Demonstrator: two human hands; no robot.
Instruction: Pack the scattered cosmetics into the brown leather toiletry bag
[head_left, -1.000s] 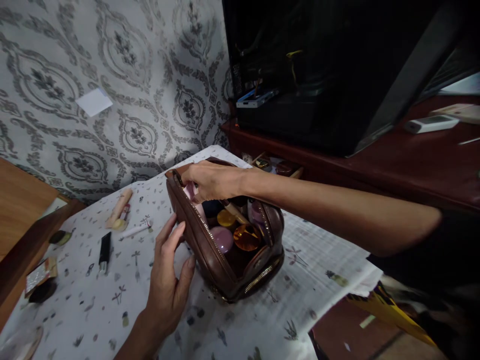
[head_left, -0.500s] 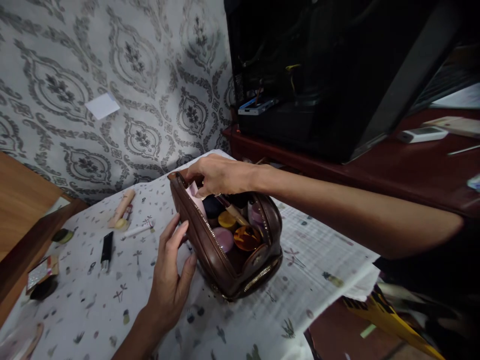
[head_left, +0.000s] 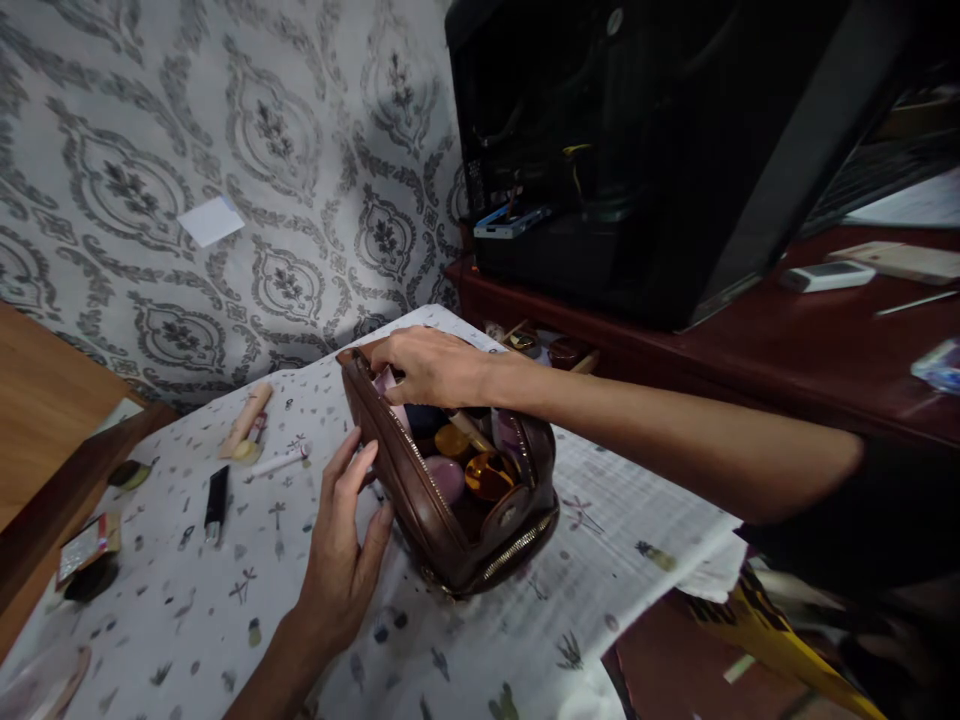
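A brown leather zip pouch [head_left: 427, 510] stands unzipped on a white patterned cloth [head_left: 225, 580]. Inside it are round compacts in pink, orange and amber, a dark jar and a slim stick. My right hand [head_left: 427, 365] reaches over the pouch's far end, its fingers curled into the opening beside a pink item; what it grips is hidden. My left hand [head_left: 341, 545] rests against the pouch's near left side with its fingers spread, holding nothing.
On the cloth to the left lie a beige tube [head_left: 244, 420], a white pencil [head_left: 277, 460] and a black lipstick [head_left: 216, 500]. A wooden ledge [head_left: 45, 500] runs along the left. A dark red desk [head_left: 750, 350] carries a black computer case [head_left: 637, 160].
My right hand has dipped slightly lower into the pouch's far end. My left hand has stayed against the pouch's side. The view has shifted a little.
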